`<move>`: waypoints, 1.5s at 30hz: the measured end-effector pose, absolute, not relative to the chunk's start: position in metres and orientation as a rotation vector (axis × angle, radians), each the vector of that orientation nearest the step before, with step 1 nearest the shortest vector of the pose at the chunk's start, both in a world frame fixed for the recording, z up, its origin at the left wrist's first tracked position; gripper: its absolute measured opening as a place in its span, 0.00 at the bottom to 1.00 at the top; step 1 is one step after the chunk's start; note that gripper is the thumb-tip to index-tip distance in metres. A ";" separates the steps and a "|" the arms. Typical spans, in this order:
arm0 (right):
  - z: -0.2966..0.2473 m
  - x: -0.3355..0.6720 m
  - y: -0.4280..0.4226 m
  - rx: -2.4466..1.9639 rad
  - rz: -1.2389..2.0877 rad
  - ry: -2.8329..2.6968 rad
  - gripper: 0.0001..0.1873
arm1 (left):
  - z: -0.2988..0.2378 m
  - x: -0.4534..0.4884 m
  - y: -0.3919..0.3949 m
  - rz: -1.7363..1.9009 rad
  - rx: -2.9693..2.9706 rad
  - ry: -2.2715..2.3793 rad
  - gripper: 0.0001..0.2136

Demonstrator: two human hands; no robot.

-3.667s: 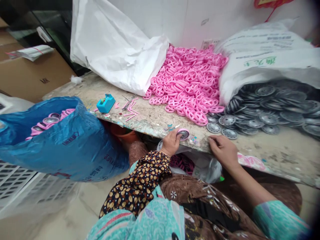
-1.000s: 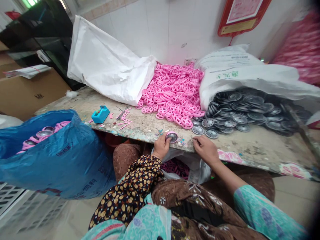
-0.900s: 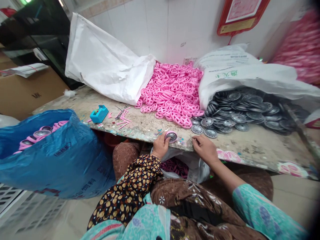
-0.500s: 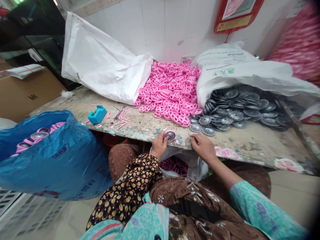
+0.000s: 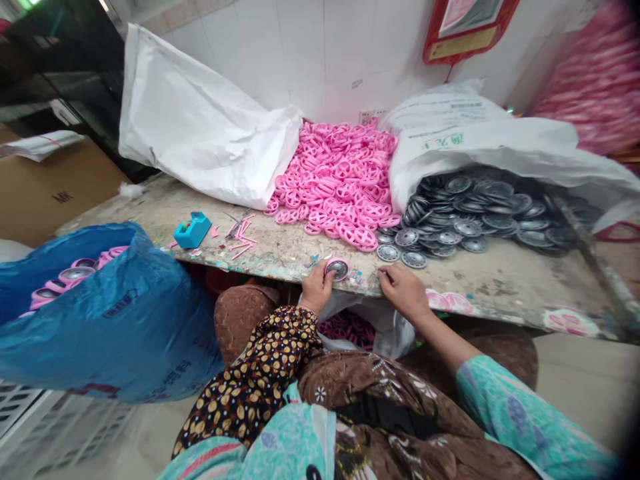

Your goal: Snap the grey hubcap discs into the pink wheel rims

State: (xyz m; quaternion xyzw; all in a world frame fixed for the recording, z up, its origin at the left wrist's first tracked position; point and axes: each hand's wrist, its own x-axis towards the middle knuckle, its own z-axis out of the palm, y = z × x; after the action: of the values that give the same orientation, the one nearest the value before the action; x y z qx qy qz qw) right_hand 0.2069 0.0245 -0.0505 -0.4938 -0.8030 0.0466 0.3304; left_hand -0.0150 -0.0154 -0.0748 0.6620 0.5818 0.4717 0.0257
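My left hand [image 5: 317, 288] is closed on a small toy wheel [image 5: 337, 269], a pink ring with a grey hubcap in it, at the table's front edge. My right hand [image 5: 404, 290] rests at the same edge a little to the right, its fingers curled together. Whether something sits in those fingers I cannot make out. Behind my hands lies a heap of pink spoked wheel rings [image 5: 340, 180]. Grey hubcap discs [image 5: 467, 229] spread to the right of it, a few of them loose near my right hand.
White sacks [image 5: 195, 127] stand behind the heaps. On the table [image 5: 280, 257] are a blue tape dispenser [image 5: 193, 231] and thin pink sticks [image 5: 243, 238]. A blue bag [image 5: 125, 333] at the left holds assembled wheels. Below the edge an open bag holds pink rings [image 5: 347, 329].
The whole view has shifted slightly, so everything appears a little further left. Both hands keep their places and their grip on the table's edge side.
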 end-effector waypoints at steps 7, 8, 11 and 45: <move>-0.049 0.207 0.024 -1.297 0.140 -2.107 0.13 | -0.073 -0.014 -0.016 1.464 2.021 1.790 0.15; -0.048 0.207 0.024 -1.297 0.139 -2.108 0.13 | -0.073 -0.014 -0.016 1.462 2.016 1.794 0.15; -0.048 0.207 0.023 -1.304 0.137 -2.114 0.13 | -0.073 -0.013 -0.017 1.461 2.000 1.814 0.16; -0.036 0.210 0.017 -1.328 0.402 -2.163 0.12 | -0.040 -0.028 -0.055 1.015 2.093 1.313 0.14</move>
State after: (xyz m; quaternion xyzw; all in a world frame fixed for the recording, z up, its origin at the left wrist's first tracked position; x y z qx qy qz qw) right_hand 0.2098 0.0168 -0.0362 -0.4958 -0.8076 0.1501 0.2818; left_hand -0.0277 -0.0546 -0.0403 0.7619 0.4782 0.3695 0.2329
